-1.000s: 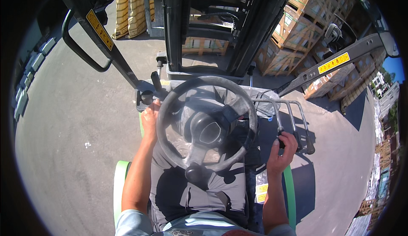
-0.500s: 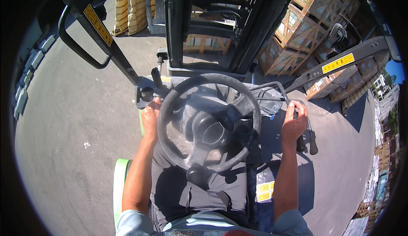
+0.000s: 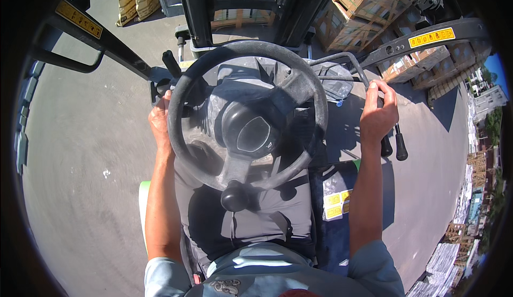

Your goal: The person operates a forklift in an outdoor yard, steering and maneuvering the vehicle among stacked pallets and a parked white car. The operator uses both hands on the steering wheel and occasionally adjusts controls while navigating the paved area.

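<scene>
I sit at a forklift's steering wheel (image 3: pixel 321 116), which is dark grey with a round spinner knob (image 3: pixel 235 196) at its lower rim. Left of the wheel, my left hand (image 3: pixel 160 119) is closed at the edge of the dash. Its fingertips touch something beside a round black holder (image 3: pixel 164 87), but what they hold is hidden. A short black lever (image 3: pixel 171 63) stands just beyond. My right hand (image 3: pixel 379 110) is closed around the upper part of a bent black control lever (image 3: pixel 359 66) on the right. Black lever knobs (image 3: pixel 401 150) hang below that hand.
Ahead rises the black mast (image 3: pixel 197 13). Wooden crates (image 3: pixel 352 16) are stacked beyond it on the right, and yellow striped sacks (image 3: pixel 136 0) stand at far left. A grab handle (image 3: pixel 69 64) is on the left pillar (image 3: pixel 107 43). Grey pavement (image 3: pixel 85 152) surrounds the truck.
The view has tilted and come closer, so the wheel looks larger and the mast and crates sit higher in the picture. Both hands keep their places at the controls.
</scene>
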### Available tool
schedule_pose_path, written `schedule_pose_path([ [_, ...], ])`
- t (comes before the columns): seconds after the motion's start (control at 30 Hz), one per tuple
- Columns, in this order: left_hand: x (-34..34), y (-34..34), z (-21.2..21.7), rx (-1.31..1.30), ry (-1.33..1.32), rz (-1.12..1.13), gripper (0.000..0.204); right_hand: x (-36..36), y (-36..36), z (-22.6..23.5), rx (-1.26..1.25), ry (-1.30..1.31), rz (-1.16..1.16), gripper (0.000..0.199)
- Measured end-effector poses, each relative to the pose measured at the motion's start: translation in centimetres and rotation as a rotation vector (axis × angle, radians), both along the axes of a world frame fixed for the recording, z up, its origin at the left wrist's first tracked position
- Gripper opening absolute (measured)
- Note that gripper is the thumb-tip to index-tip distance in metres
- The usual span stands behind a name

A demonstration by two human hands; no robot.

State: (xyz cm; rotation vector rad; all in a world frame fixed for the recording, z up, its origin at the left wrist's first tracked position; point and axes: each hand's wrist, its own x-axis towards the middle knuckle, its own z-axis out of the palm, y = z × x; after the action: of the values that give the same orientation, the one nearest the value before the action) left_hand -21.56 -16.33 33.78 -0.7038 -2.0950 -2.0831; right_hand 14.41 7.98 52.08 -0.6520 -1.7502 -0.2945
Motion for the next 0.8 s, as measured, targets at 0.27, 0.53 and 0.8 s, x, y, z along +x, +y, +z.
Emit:
schedule_pose_path([
  [0.27, -1.3, -0.2, -1.1, -0.097, 0.087, 0.022, 0.042, 1.0, -0.7, -2.4, 0.004, 0.027, 0.011, 0.007],
  [0.53, 0.8, -0.1, 1.6, 0.067, -0.042, -0.028, 0.045, 3.3, -6.1, -4.0, -0.191, -0.064, 0.063, 0.017],
  [0.8, 2.2, -1.0, 3.7, -0.036, 0.001, -0.022, 0.042, -3.0, -15.7, -4.1, -0.124, -0.296, 0.671, 0.037],
])
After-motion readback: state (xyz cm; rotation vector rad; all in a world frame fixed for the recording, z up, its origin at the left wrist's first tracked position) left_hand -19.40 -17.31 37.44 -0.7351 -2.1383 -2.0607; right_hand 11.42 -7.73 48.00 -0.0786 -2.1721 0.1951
